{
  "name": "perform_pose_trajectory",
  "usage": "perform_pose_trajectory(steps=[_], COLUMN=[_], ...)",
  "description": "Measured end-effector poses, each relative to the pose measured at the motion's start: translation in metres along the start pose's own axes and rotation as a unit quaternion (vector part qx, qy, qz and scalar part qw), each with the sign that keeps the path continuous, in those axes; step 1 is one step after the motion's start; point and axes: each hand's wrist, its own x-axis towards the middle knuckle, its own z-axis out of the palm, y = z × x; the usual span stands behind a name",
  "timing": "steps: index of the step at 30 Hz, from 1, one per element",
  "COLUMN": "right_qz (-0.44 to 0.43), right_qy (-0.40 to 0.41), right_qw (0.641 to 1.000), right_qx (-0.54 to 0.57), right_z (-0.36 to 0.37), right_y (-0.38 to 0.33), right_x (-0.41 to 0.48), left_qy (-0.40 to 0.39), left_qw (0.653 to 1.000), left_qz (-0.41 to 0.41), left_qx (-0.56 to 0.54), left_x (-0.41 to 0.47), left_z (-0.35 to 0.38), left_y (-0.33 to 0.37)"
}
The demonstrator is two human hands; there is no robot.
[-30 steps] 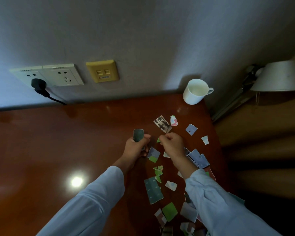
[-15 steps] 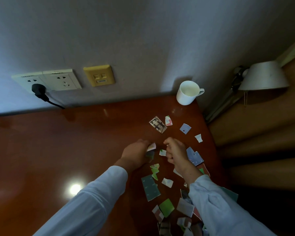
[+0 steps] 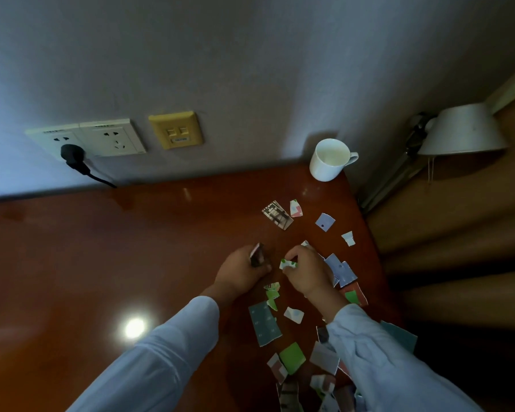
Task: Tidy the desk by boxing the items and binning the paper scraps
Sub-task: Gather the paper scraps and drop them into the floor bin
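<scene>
Left hand [image 3: 244, 273] curled round dark scraps [image 3: 257, 255], number unclear, right hand [image 3: 308, 276] pinching one white-green scrap [image 3: 288, 264], both knuckles-up low over the desk [image 3: 101, 263], some twenty loose scraps [image 3: 263, 322] scattered around them, one white mug [image 3: 329, 160] at the far corner.

The left half of the desk [image 3: 87, 263] lies open for a hand to cross. Torn paper scraps [image 3: 264, 324] litter the right side. A white mug [image 3: 329, 162] blocks the back right corner, a plug [image 3: 72, 153] juts from the wall [image 3: 250, 69], and a lamp [image 3: 464, 130] hangs just past the right edge.
</scene>
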Motion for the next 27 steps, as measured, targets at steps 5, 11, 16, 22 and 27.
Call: perform_pose_trajectory(steps=[5, 11, 16, 22, 27], right_qz=[-0.002, -0.024, -0.036, -0.029, -0.032], right_qy=[0.004, 0.002, 0.001, -0.002, -0.002], right_qw=[1.0, 0.999, 0.999, 0.999, 0.999], right_qx=[-0.016, -0.026, -0.01, -0.027, -0.042], right_z=[-0.001, 0.002, 0.003, 0.004, 0.002], right_y=[-0.001, 0.001, 0.004, 0.001, -0.001], right_x=[0.0, 0.0, 0.0, 0.002, 0.004], left_qy=[-0.031, -0.041, -0.057, -0.072, -0.06], left_qw=[0.905, 0.861, 0.848, 0.841, 0.88], left_qz=[-0.163, -0.171, -0.156, -0.144, -0.149], left_qx=[-0.393, -0.478, -0.504, -0.517, -0.447], left_x=[-0.008, -0.017, -0.02, -0.019, -0.019], left_z=[-0.003, 0.005, 0.006, 0.003, 0.003], left_y=[0.006, -0.001, 0.001, 0.001, 0.002])
